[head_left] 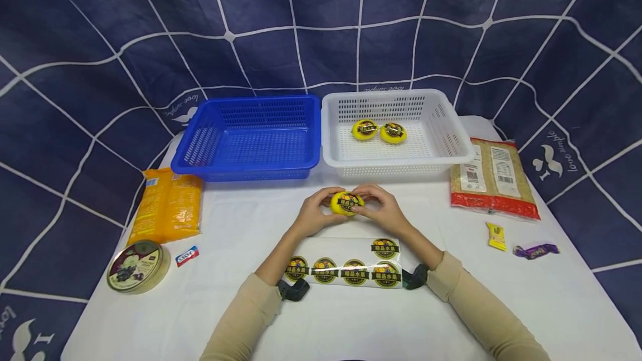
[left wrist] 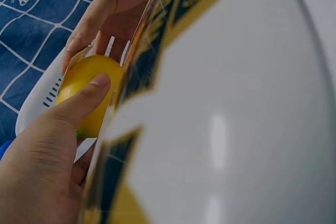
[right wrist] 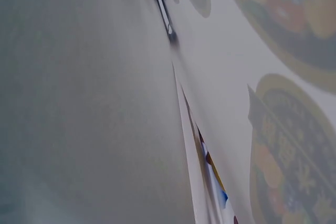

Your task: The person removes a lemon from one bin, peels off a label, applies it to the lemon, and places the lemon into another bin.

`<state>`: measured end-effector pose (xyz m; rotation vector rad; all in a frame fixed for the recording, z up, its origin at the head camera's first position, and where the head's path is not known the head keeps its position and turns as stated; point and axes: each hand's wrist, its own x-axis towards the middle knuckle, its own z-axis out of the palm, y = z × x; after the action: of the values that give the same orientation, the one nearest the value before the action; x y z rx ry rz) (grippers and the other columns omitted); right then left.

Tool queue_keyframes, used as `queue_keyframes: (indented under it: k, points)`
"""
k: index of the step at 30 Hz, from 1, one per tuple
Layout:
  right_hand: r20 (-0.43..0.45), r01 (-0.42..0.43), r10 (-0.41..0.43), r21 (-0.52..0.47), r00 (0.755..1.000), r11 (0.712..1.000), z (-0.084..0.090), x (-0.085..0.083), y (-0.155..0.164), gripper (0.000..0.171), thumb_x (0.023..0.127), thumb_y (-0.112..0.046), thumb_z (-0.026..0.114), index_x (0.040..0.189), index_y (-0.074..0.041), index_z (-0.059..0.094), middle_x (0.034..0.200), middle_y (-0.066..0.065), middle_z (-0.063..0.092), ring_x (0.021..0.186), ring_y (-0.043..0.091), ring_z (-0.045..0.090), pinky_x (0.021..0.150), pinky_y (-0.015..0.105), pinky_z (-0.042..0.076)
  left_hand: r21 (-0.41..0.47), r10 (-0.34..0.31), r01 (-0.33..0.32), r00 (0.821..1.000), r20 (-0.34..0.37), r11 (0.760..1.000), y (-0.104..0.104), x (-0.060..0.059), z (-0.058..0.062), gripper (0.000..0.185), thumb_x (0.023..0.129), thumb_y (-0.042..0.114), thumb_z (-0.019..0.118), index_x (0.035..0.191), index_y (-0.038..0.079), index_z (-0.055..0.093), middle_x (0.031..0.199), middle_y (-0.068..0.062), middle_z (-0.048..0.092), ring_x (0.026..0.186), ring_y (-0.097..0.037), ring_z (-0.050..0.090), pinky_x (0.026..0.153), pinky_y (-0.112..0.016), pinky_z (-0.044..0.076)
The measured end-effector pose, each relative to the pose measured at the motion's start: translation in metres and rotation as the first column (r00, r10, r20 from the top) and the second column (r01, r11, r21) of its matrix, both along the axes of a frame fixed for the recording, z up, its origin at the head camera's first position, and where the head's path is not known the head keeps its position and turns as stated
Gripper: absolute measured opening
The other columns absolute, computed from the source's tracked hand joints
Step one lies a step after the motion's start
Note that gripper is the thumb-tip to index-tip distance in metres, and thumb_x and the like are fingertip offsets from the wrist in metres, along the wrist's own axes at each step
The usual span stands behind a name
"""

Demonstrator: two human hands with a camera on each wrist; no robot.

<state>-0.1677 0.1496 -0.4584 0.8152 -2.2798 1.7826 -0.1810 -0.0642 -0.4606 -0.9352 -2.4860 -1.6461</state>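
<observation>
Above the white table, between both hands, is a yellow lemon [head_left: 335, 205] with a round black-and-gold sticker [head_left: 350, 201] on its upward face. My left hand [head_left: 314, 214] grips it from the left, its thumb lying across the yellow skin in the left wrist view. From the right, my right hand [head_left: 385, 211] pinches the lemon, thumb at the sticker's lower edge and fingers at the far side. Under the forearms lies a sheet of stickers [head_left: 336, 245] with several round labels left on it. The right wrist view shows only sticker sheet and a blurred surface, no hand.
At the back, a blue basket [head_left: 246, 174] stands beside a white basket [head_left: 396, 161] holding two stickered lemons [head_left: 393, 133]. An orange packet [head_left: 165, 205], a round tin [head_left: 137, 266] and a small red-blue wrapper [head_left: 187, 256] lie left. A grain bag [head_left: 494, 177] and two candies [head_left: 496, 236] lie right.
</observation>
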Motion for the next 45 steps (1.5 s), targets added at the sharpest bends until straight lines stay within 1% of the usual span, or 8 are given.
queue_keyframes:
  k: [4, 12, 16, 19, 23, 33, 40, 45]
  points:
    - [0.0, -0.003, 0.003, 0.005, 1.0, 1.0, -0.001, 0.0011, -0.002, 0.035, 0.077, 0.003, 0.072, 0.11, 0.005, 0.06, 0.111, 0.016, 0.058, 0.104, 0.023, 0.054, 0.086, 0.043, 0.049, 0.0, -0.002, 0.002, 1.0, -0.018, 1.0, 0.0003, 0.0007, -0.0004, 0.059, 0.067, 0.005, 0.082, 0.12, 0.002, 0.057, 0.113, -0.013, 0.06, 0.088, -0.029, 0.06, 0.078, -0.044, 0.053]
    - [0.009, 0.001, -0.001, -0.015, 1.0, 1.0, -0.0033, 0.0003, -0.0039, 0.034, 0.077, 0.002, 0.072, 0.109, 0.003, 0.061, 0.111, 0.013, 0.059, 0.106, 0.019, 0.054, 0.087, 0.043, 0.05, 0.031, -0.017, 0.017, 1.0, 0.013, 0.999, 0.0005, -0.0001, 0.0, 0.059, 0.068, 0.003, 0.081, 0.121, 0.001, 0.056, 0.115, -0.014, 0.059, 0.091, -0.028, 0.061, 0.08, -0.037, 0.053]
    - [0.021, -0.005, 0.006, -0.047, 1.0, 0.999, -0.0045, -0.0001, -0.004, 0.034, 0.076, 0.004, 0.072, 0.108, 0.005, 0.061, 0.111, 0.014, 0.058, 0.107, 0.019, 0.054, 0.087, 0.044, 0.05, 0.11, -0.065, 0.055, 0.994, 0.09, 0.992, 0.0004, -0.0017, -0.0019, 0.059, 0.069, -0.002, 0.079, 0.122, -0.002, 0.053, 0.12, -0.018, 0.055, 0.093, -0.03, 0.063, 0.078, -0.035, 0.055]
    - [0.027, -0.011, 0.013, -0.066, 1.0, 0.998, -0.0043, 0.0, -0.0042, 0.034, 0.077, 0.005, 0.071, 0.109, 0.006, 0.061, 0.111, 0.016, 0.058, 0.107, 0.02, 0.054, 0.087, 0.046, 0.049, 0.177, -0.106, 0.076, 0.98, 0.169, 0.981, 0.0006, -0.0027, -0.0041, 0.06, 0.07, -0.005, 0.077, 0.124, -0.003, 0.051, 0.124, -0.02, 0.051, 0.092, -0.032, 0.064, 0.075, -0.033, 0.056]
    - [0.05, -0.012, 0.016, -0.081, 0.999, 0.997, -0.004, 0.0007, -0.0043, 0.034, 0.077, 0.004, 0.071, 0.11, 0.006, 0.06, 0.112, 0.016, 0.057, 0.107, 0.02, 0.053, 0.086, 0.047, 0.05, 0.211, -0.128, 0.081, 0.966, 0.224, 0.974, 0.001, -0.0036, -0.0061, 0.06, 0.071, -0.006, 0.076, 0.125, -0.002, 0.05, 0.126, -0.019, 0.049, 0.093, -0.032, 0.064, 0.075, -0.032, 0.056]
    - [0.062, -0.019, 0.026, -0.106, 0.998, 0.994, -0.0066, -0.0023, -0.0032, 0.035, 0.077, 0.005, 0.07, 0.11, 0.007, 0.061, 0.112, 0.016, 0.058, 0.105, 0.021, 0.055, 0.085, 0.043, 0.051, 0.226, -0.145, 0.09, 0.961, 0.237, 0.97, 0.0009, -0.0054, -0.0057, 0.06, 0.07, -0.005, 0.076, 0.125, -0.002, 0.05, 0.126, -0.019, 0.048, 0.094, -0.032, 0.063, 0.076, -0.032, 0.055]
    - [0.077, -0.003, 0.01, -0.09, 0.997, 0.996, -0.0061, -0.0011, -0.0033, 0.035, 0.078, 0.004, 0.07, 0.112, 0.006, 0.06, 0.112, 0.016, 0.058, 0.105, 0.02, 0.055, 0.086, 0.044, 0.051, 0.202, -0.136, 0.084, 0.957, 0.257, 0.976, 0.0006, -0.0052, -0.0048, 0.06, 0.071, -0.003, 0.077, 0.125, 0.0, 0.051, 0.124, -0.018, 0.049, 0.092, -0.03, 0.064, 0.076, -0.032, 0.056]
    - [0.1, -0.022, 0.03, -0.08, 0.995, 0.997, -0.0071, -0.0006, -0.0038, 0.038, 0.079, 0.002, 0.07, 0.115, 0.005, 0.058, 0.115, 0.015, 0.058, 0.108, 0.019, 0.054, 0.089, 0.043, 0.049, 0.198, -0.132, 0.081, 0.957, 0.26, 0.977, 0.0008, -0.0042, -0.0049, 0.06, 0.071, -0.003, 0.077, 0.125, 0.0, 0.051, 0.123, -0.018, 0.05, 0.093, -0.029, 0.064, 0.076, -0.032, 0.056]
